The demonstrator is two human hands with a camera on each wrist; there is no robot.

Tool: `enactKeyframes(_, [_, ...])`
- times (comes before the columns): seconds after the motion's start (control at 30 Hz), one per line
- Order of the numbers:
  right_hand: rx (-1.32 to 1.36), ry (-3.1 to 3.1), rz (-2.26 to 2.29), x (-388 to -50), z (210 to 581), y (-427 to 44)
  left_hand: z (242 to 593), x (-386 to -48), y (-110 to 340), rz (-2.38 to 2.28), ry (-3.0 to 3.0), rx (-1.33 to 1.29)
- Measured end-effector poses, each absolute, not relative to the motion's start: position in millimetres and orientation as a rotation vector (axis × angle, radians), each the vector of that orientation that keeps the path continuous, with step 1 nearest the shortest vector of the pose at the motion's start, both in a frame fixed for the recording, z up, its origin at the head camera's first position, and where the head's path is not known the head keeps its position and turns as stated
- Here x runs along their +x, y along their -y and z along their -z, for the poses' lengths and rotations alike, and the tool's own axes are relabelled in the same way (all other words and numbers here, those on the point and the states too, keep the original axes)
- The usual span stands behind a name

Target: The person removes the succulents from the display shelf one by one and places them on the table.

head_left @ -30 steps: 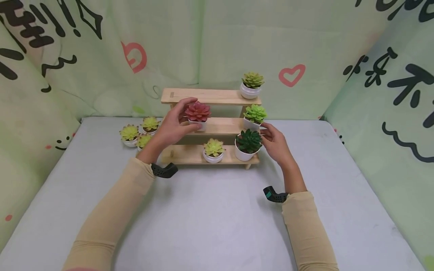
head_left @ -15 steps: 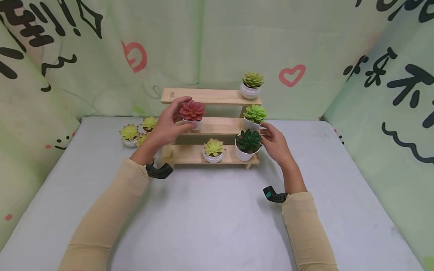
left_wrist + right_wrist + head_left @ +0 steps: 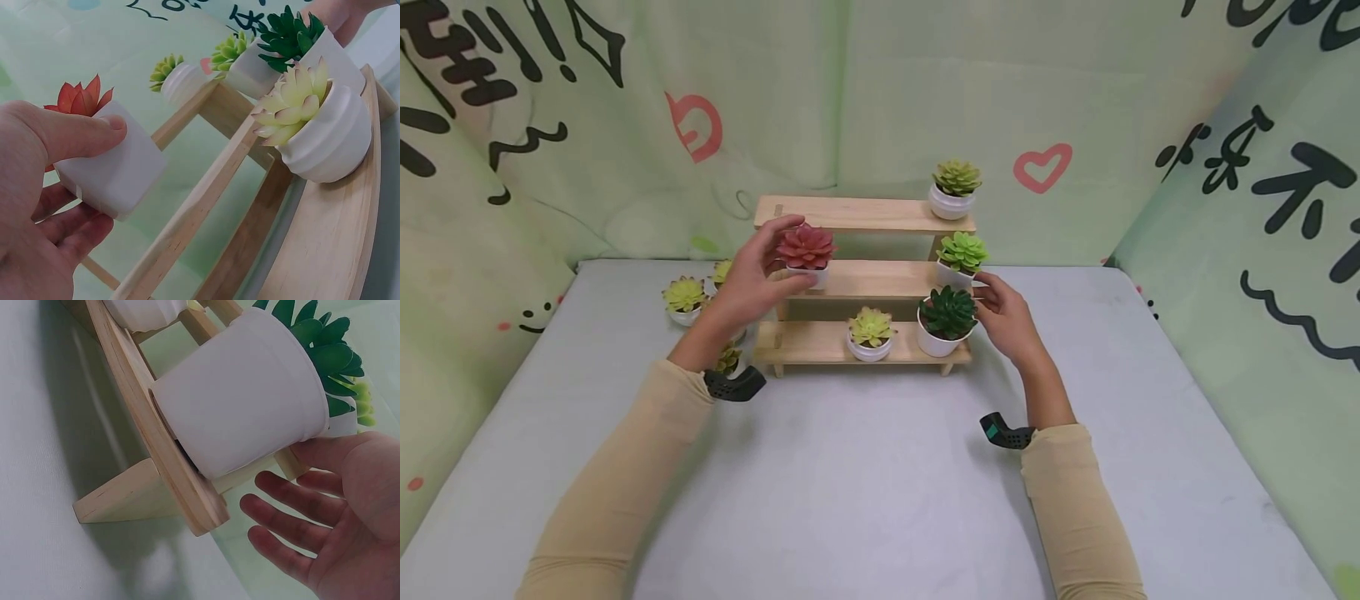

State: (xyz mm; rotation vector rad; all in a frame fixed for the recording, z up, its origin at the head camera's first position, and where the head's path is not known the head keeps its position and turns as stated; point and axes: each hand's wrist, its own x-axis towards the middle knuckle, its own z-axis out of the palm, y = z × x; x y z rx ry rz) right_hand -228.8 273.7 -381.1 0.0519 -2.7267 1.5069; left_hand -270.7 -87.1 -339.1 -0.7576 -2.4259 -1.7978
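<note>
My left hand (image 3: pixel 752 279) holds a red succulent (image 3: pixel 807 247) in a square white pot (image 3: pixel 119 165) at the left end of the middle tier of a wooden shelf (image 3: pixel 880 279). The thumb lies on the pot's side and the other fingers are round its far side; whether the pot rests on the board I cannot tell. Beside the shelf's right end is my right hand (image 3: pixel 1009 321), its fingers loosely extended, nearest the dark green succulent (image 3: pixel 948 313) and the bright green succulent (image 3: pixel 961 252). In the right wrist view its thumb is partly behind the dark green plant's white pot (image 3: pixel 244 394).
A pale yellow-green succulent (image 3: pixel 870 328) stands mid bottom tier. Another green succulent (image 3: pixel 956 178) is at the top tier's right end. Several yellow succulents (image 3: pixel 684 295) stand on the white table (image 3: pixel 880 483) left of the shelf, partly hidden by the left arm. A printed curtain (image 3: pixel 887 92) hangs behind.
My left hand has moved left along the middle tier with the red succulent, from near the centre to the left end. The right hand has stayed in place.
</note>
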Motion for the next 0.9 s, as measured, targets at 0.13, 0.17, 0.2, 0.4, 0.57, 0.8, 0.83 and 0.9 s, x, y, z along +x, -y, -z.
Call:
enactKeyframes(0.13, [0.046,2.730,-1.506,-229,381,-274,338,-269,91,1.782,2.418,-0.753])
enactKeyframes(0.17, [0.043,2.732,-1.507,-229,381,-274,337,-268,92,1.783,2.418,-0.749])
enactKeyframes(0.2, [0.042,2.733,-1.506,-229,381,-274,337,-268,93,1.785,2.419,-0.745])
enactKeyframes(0.4, [0.037,2.732,-1.522,-227,380,-273,337,-264,101,1.787,2.423,-0.726])
enactKeyframes(0.57, [0.039,2.730,-1.534,-226,379,-273,336,-263,108,1.764,2.411,-0.742])
enactKeyframes(0.8, [0.014,2.737,-1.519,-227,378,-272,335,-260,115,1.723,2.434,-0.728])
enactKeyframes(0.83, [0.013,2.739,-1.517,-227,378,-272,335,-260,116,1.721,2.436,-0.725])
enactKeyframes(0.9, [0.011,2.742,-1.515,-227,379,-273,336,-259,118,1.716,2.441,-0.719])
